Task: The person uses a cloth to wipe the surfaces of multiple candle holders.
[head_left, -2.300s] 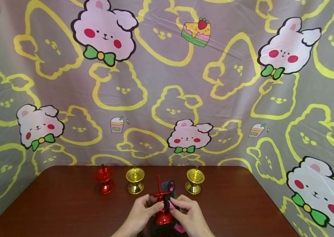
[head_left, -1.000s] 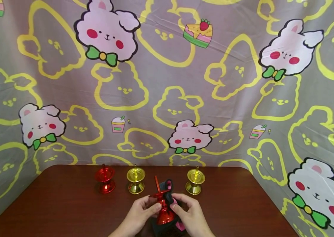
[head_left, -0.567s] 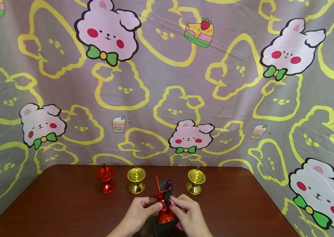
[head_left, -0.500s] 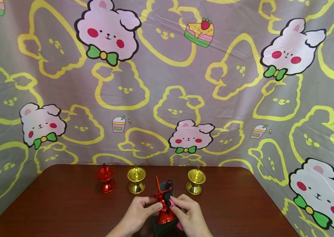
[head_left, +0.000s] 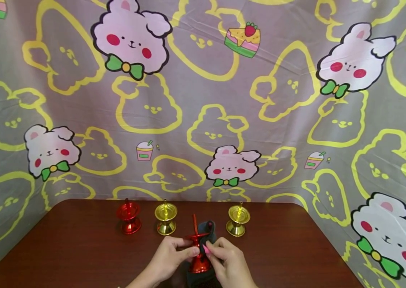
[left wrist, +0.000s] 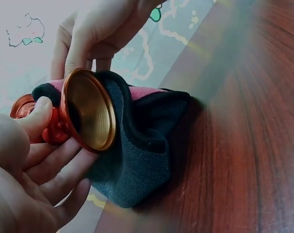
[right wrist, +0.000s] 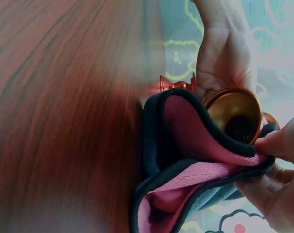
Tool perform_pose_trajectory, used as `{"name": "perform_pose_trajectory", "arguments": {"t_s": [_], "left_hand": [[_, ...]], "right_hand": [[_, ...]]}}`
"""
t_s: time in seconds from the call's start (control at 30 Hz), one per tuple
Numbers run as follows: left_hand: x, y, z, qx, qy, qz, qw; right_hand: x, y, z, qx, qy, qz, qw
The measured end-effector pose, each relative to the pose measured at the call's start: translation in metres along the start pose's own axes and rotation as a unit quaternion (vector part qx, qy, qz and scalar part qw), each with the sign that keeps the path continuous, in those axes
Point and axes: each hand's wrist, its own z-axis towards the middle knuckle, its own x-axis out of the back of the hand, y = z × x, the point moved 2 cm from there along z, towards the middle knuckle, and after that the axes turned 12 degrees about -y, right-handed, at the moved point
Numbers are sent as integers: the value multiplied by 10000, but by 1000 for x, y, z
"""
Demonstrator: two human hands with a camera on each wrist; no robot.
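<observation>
My left hand (head_left: 170,258) grips a shiny red candle holder (head_left: 200,265) by its stem, a little in front of the table's middle. Its thin spike points up, and the left wrist view shows the hollow gold underside of its base (left wrist: 92,112). A dark, fluffy cleaning cloth (left wrist: 142,170) with a pink reverse is wrapped against the holder's right side. My right hand (head_left: 232,262) pinches a fold of that cloth at the stem. Folds of the cloth (right wrist: 195,128) hang below the fingers in the right wrist view. Part of the stem is hidden behind cloth and fingers.
Another red candle holder (head_left: 129,218) stands at the back left of the brown table (head_left: 62,252). Beside it is a gold candle holder (head_left: 166,218), with a second gold holder (head_left: 238,220) farther right. A patterned curtain (head_left: 174,116) hangs behind the table.
The held candle holder leaned left about a second ago and now stands nearly upright. My right fingers and the pinched cloth have shifted slightly at the stem. The other holders have stayed put.
</observation>
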Motion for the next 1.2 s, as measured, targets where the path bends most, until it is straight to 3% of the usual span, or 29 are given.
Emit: {"name": "perform_pose_trajectory", "arguments": {"t_s": [0.17, 0.4, 0.57, 0.7, 0.8, 0.93, 1.0, 1.07, 1.2], "left_hand": [[-1, 1, 2, -121, 186, 590, 9980], [0, -3, 3, -153, 606, 1712, 9833], [0, -3, 2, -138, 790, 1966, 9772], [2, -1, -1, -383, 738, 1890, 9784], [3, -1, -4, -591, 655, 1547, 9840], [4, -3, -4, -400, 842, 758, 9928], [4, -5, -4, -202, 996, 297, 9944], [3, -6, -3, -77, 1072, -124, 9941], [2, -9, -1, -26, 893, -721, 9934]], "right_hand": [[-1, -5, 1, -270, -128, -304, 9991], [-6, -8, 0, -290, -341, -358, 9984], [-8, -5, 0, -311, -139, -132, 9993], [-3, -1, 1, -607, -257, 408, 9970], [5, 6, 4, -1309, -568, 1272, 9816], [12, 15, 8, -2271, -730, 2535, 9375], [11, 18, 9, -2509, -769, 2987, 9175], [10, 19, 9, -2619, -724, 3290, 9044], [6, 21, 7, -2765, -565, 3698, 8852]]}}
